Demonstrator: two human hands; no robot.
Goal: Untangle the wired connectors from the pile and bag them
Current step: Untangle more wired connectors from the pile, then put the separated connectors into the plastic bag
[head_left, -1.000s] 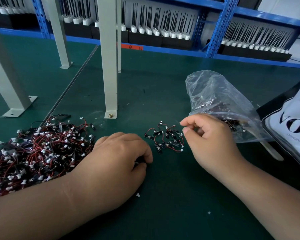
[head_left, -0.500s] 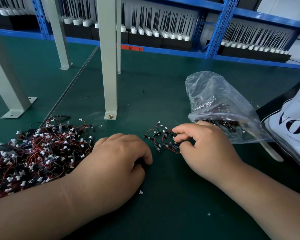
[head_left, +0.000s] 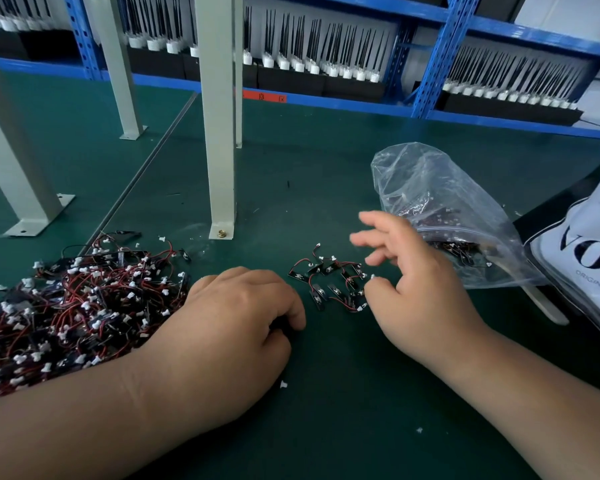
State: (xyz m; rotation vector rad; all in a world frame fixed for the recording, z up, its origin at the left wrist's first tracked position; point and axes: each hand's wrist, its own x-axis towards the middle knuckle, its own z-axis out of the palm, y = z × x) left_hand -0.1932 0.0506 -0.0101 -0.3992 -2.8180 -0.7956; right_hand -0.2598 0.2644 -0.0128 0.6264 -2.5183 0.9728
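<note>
Head view. Left hand (head_left: pixel 236 317) rests on the table (head_left: pixel 326 188), curled loosely with thumb against fingers; something dark sits under the fingertips but I cannot tell whether it pinches a connector. It lies at the near edge of the big pile (head_left: pixel 70 303), probably to hold the tangle down while single pieces get drawn out. Right hand (head_left: pixel 420 282) hovers with fingers spread wide, motion-blurred, holding nothing visible, between the small cluster (head_left: pixel 329 282) and the mouth of the clear bag (head_left: pixel 440 216).

Cluster: about a dozen separated wired connectors, red and black leads with white plugs, lying flat and mostly apart from one another, set between the hands. Judged a staging spot for untangled pieces.

Bag lies on its side, mouth toward the right hand, already holding connectors. That orientation lets pieces go in one-handed.

Most of the pile remains tangled; task judged early.

Beyond: grey frame post (head_left: pixel 219 116), blue shelving (head_left: pixel 440 53).
</note>
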